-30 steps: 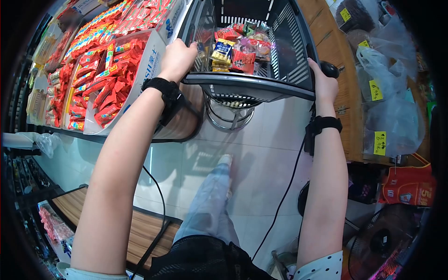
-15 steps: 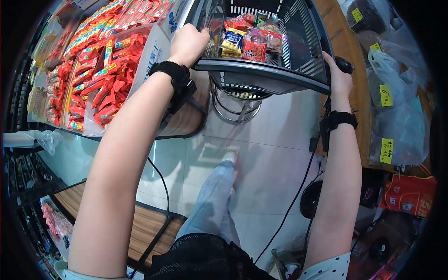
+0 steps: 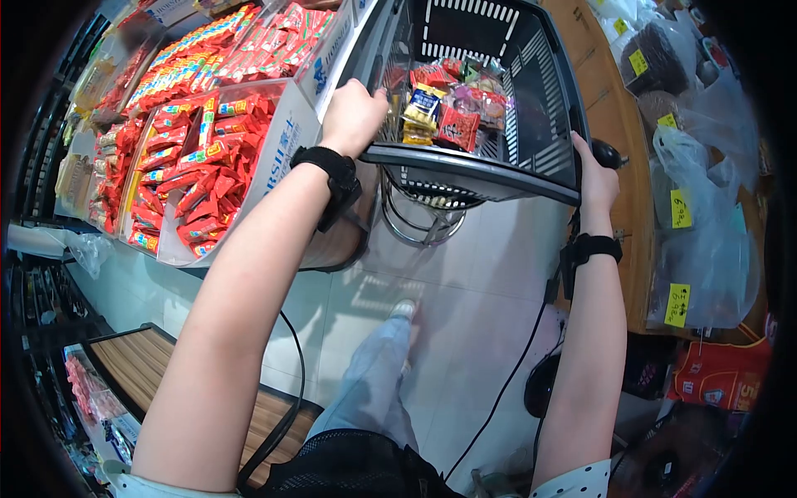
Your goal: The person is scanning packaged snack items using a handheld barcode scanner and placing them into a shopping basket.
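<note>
A black plastic shopping basket is held out in front of me, its near rim toward my body. My left hand is closed round the rim at its left corner. At the right side my right hand grips the basket too, some of its fingers hidden behind the wall. Small snack packets lie in the basket, among them a blue-and-yellow packet and a red packet. Below the basket stands a round chrome stool, partly covered by it.
On the left, a display of red-wrapped snacks fills clear bins. A wooden counter with bagged goods and yellow price tags runs along the right. A wood-topped bench is at lower left; a black cable hangs near my right arm.
The basket, both hands and the surroundings sit lower in the view, and the display on the left shows more. Both hands keep their hold on the basket.
</note>
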### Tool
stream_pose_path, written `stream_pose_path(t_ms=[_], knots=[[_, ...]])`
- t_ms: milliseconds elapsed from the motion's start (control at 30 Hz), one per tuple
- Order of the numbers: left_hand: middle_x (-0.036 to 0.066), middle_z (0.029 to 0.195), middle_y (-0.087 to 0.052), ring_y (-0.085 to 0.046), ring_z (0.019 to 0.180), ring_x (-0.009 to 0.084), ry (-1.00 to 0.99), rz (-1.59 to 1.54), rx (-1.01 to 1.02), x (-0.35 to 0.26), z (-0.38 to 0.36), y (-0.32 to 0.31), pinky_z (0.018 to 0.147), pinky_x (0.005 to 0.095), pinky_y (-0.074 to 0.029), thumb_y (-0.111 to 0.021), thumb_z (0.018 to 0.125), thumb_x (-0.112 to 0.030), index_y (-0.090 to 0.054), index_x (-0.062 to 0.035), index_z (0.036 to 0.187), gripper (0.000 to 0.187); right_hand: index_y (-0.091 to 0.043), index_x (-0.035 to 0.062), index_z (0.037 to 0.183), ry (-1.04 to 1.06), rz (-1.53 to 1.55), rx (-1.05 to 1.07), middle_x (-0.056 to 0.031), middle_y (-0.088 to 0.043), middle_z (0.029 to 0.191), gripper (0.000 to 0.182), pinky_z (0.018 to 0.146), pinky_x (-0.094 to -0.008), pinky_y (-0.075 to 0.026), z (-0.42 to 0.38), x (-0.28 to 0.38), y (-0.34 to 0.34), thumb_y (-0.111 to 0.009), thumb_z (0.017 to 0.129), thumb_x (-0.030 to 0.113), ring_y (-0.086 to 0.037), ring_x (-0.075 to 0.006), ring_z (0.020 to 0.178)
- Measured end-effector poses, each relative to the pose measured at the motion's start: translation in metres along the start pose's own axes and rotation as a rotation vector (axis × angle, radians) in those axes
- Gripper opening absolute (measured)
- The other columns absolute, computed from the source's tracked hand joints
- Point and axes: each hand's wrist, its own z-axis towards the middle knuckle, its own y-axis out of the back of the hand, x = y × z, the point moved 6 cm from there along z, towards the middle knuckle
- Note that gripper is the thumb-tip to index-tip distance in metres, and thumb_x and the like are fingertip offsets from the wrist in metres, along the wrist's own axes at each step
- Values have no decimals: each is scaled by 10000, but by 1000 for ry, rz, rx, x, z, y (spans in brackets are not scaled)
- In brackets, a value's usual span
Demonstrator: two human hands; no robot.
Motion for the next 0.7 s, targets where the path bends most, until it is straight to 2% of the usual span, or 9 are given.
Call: stream_pose_path(t_ms=[33, 200, 400, 500, 700], knots=[[307, 846, -610, -610, 854, 416, -12, -5, -16, -2, 7, 3, 793, 439, -482, -571, 809, -301, -598, 96, 876, 403, -637, -120, 941, -21, -32, -16, -245, -631, 993, 769, 865, -348, -440, 5, 1, -3, -720, 601, 565, -610, -304, 951], [305, 836, -611, -608, 842, 421, -25, -20, -21, -2, 16, -2, 787, 441, -483, -578, 801, -289, -602, 93, 858, 387, -637, -128, 911, 7, 52, -14, -235, -637, 971, 726, 857, -348, -443, 4, 12, -3, -725, 618, 530, -611, -299, 944], [292, 854, -618, -611, 846, 415, -2, -5, -23, -10, 33, -6, 781, 447, -488, -577, 799, -294, -606, 80, 869, 382, -644, -108, 929, 6, 4, -54, -229, -638, 978, 728, 855, -346, -442, 23, 20, -10, -721, 616, 545, -612, -293, 939], [287, 858, -621, -612, 860, 408, 13, -12, -1, -14, 46, -9, 779, 442, -491, -577, 803, -298, -605, 73, 882, 381, -642, -97, 956, -31, 5, 1, -226, -635, 990, 741, 861, -345, -439, 33, 24, -17, -716, 617, 557, -608, -302, 946], [283, 882, -621, -611, 879, 405, 28, 35, 5, -23, 67, -19, 786, 443, -491, -573, 814, -301, -599, 68, 899, 380, -639, -119, 931, -32, 9, -20, -242, -631, 988, 748, 863, -343, -439, 62, 28, -28, -719, 618, 555, -609, -304, 943]])
